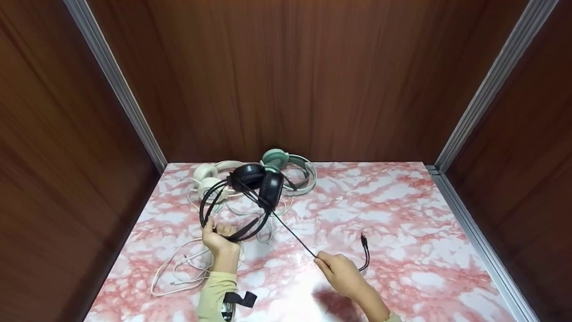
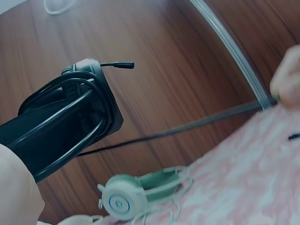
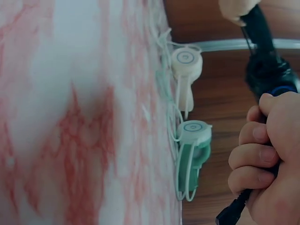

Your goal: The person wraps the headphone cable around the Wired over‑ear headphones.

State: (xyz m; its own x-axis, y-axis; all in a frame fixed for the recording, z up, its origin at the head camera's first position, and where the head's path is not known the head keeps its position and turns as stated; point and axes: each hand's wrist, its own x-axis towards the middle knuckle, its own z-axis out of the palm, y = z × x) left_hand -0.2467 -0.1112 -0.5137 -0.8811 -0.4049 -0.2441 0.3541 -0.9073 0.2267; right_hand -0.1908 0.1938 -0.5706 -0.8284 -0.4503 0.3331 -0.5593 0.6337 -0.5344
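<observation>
My left hand (image 1: 220, 237) grips the headband of a black headset (image 1: 271, 190) and holds it up, ear cups away from me. In the left wrist view its short microphone boom (image 2: 123, 64) sticks out from one cup. Curled round the headset's black cable (image 1: 295, 236) is my right hand (image 1: 342, 273), off to the right. The cable runs straight between the ear cups and that hand. Its plug end (image 1: 364, 243) hangs out past the right hand; in the right wrist view the plug end (image 3: 229, 214) shows below the curled fingers (image 3: 255, 154).
Behind the black headset lie a white headset (image 1: 206, 181) and a green headset (image 1: 275, 157) on the pink marbled table (image 1: 380, 201). Loose white cables (image 1: 178, 268) spread by the left forearm. Brown wood panels (image 1: 286, 80) with metal edge strips (image 1: 464, 112) enclose the back and sides.
</observation>
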